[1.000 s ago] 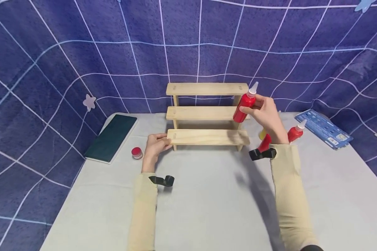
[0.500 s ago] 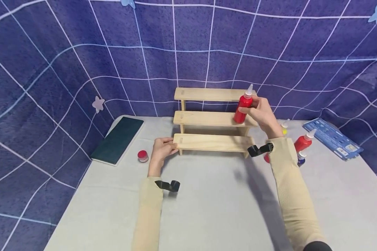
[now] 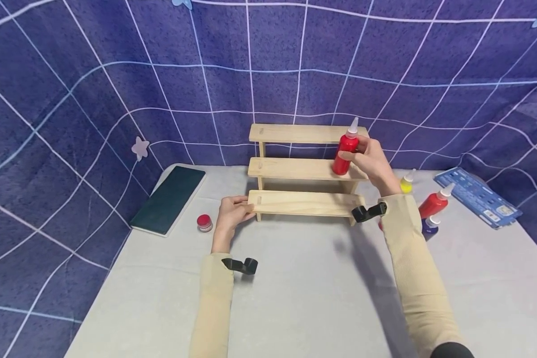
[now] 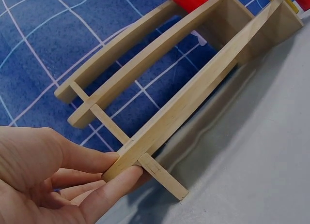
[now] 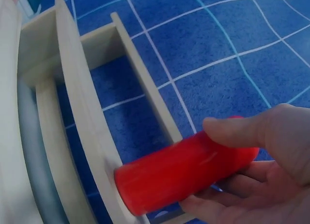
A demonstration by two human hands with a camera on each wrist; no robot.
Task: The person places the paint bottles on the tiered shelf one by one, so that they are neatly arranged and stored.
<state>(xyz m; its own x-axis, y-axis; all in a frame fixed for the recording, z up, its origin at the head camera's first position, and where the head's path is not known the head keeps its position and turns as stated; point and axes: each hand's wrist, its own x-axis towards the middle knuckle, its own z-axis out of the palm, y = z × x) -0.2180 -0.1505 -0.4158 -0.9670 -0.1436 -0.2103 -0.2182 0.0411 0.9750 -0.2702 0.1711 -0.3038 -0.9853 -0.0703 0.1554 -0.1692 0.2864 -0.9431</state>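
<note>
A three-tier wooden shelf [image 3: 295, 169] stands at the back of the table. My right hand [image 3: 372, 160] grips a red squeeze bottle [image 3: 345, 153] with a clear pointed nozzle, upright at the right end of the middle tier. In the right wrist view the base of the red bottle [image 5: 164, 178] meets that tier's board, with the thumb on one side and fingers on the other. At the left end of the lowest tier, my left hand [image 3: 230, 215] pinches the board's corner. The left wrist view shows thumb and fingers of the left hand [image 4: 72, 171] on either face of the board.
Right of the shelf stand a yellow bottle [image 3: 405, 184], another red bottle [image 3: 433, 204] and a dark blue bottle [image 3: 429, 227], partly behind my sleeve. A blue packet [image 3: 476, 196] lies beyond them. On the left are a red-lidded jar [image 3: 204, 223] and a dark green notebook [image 3: 169, 200].
My right hand has brought the red bottle left and down onto the middle tier. My left hand keeps its hold on the lowest tier. The head view has shifted slightly.
</note>
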